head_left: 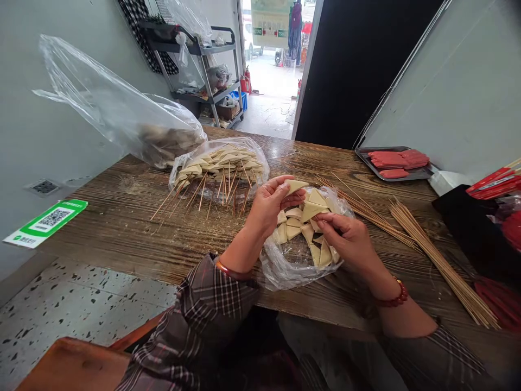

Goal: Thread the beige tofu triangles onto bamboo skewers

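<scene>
My left hand (272, 201) is closed around a pale yellow triangular piece of tofu (296, 187). My right hand (345, 236) pinches the corner of another tofu triangle (312, 209), just over the pile. Below both hands lies an open clear plastic bag (280, 270) with many loose pieces of the same tofu (293, 231) in it. To the left of my hands, skewered tofu triangles (222, 160) are heaped on a second plastic bag (260, 152), their thin sticks (201, 193) pointing toward me.
Thin bamboo skewers (442, 258) lie in bundles on the wooden table (134, 228) at right. A black tray (362, 155) holds red sausage-like pieces (396, 159). A large clear bag (122, 108) stands at back left, near a QR card (51, 220). Behind is a shelf cart (201, 51).
</scene>
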Demonstrator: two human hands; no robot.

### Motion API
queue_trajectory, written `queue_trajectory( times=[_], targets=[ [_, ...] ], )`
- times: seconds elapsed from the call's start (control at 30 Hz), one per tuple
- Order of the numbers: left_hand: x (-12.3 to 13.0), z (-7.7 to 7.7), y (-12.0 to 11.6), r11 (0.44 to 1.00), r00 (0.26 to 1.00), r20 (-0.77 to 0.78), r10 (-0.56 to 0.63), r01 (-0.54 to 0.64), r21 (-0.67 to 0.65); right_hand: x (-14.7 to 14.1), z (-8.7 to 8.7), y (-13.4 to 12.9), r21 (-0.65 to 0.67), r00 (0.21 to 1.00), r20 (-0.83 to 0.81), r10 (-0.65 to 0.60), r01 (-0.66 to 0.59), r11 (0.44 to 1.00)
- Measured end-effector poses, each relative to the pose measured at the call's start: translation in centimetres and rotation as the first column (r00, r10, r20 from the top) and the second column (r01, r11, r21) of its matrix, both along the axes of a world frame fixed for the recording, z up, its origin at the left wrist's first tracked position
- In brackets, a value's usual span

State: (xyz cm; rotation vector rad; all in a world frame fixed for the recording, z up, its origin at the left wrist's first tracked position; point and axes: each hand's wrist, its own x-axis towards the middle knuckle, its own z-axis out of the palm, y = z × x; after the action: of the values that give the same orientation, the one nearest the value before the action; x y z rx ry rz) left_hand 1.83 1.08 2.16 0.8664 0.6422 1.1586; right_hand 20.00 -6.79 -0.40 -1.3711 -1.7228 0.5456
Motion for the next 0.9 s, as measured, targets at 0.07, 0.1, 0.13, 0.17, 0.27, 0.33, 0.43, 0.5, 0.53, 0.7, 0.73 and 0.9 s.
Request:
queue_trajectory(
  times=[0.07,0.1,0.13,0.17,0.27,0.33,0.43,0.5,0.53,0.7,0.73,0.9],
  targets=[
    [0.1,0.0,-0.1,0.999,0.999,-0.029,0.017,-0.016,0.032,0.0,0.1,-0.1,-0.006,1.0,0.006,-0.009,0.009,1.0],
    [0.2,-0.1,-0.1,0.999,0.999,-0.04,0.022,-0.02,0.044,-0.1,0.1,-0.1,-0.008,1.0,0.008,-0.015,0.015,1.0],
    [0.3,-0.2,-0.1,0.998,0.999,-0.048,0.022,-0.02,0.053,-0.1,0.1,-0.1,-0.008,1.0,0.01,-0.019,0.019,1.0],
    [0.4,-0.2,-0.2,0.998,0.998,-0.054,0.022,-0.018,0.061,-0.1,0.1,-0.1,-0.007,1.0,0.01,-0.022,0.022,1.0],
    [0.7,-0.5,-0.2,0.997,0.998,-0.063,0.016,-0.011,0.081,-0.2,0.1,0.0,0.0,1.0,0.01,-0.023,0.023,1.0],
    [0.8,-0.7,-0.3,0.996,0.998,-0.068,0.009,-0.003,0.092,-0.3,0.1,0.0,0.002,1.0,0.01,-0.02,0.02,1.0],
    [0.9,-0.8,-0.4,0.994,0.997,-0.078,-0.008,0.016,0.104,-0.3,0.0,0.1,-0.003,1.0,-0.005,-0.018,0.018,1.0],
    [1.0,-0.8,-0.5,0.994,0.997,-0.081,-0.013,0.022,0.105,-0.3,0.0,0.2,-0.01,1.0,-0.019,-0.019,0.018,1.0],
    [1.0,-0.9,-0.5,0.994,0.997,-0.081,-0.016,0.024,0.105,-0.4,0.0,0.2,-0.014,0.999,-0.026,-0.022,0.021,1.0],
    [1.2,-0.8,-0.6,0.994,0.997,-0.072,-0.02,0.028,0.106,-0.5,0.0,0.3,-0.02,0.997,-0.061,-0.04,0.039,0.999],
    [1.2,-0.8,-0.6,0.994,0.997,-0.069,-0.02,0.027,0.104,-0.6,0.0,0.3,-0.021,0.997,-0.065,-0.045,0.044,0.999],
    [1.3,-0.7,-0.8,0.994,0.997,-0.064,-0.033,0.039,0.098,-0.6,-0.2,0.3,-0.035,0.995,-0.083,-0.055,0.052,0.998]
  ],
)
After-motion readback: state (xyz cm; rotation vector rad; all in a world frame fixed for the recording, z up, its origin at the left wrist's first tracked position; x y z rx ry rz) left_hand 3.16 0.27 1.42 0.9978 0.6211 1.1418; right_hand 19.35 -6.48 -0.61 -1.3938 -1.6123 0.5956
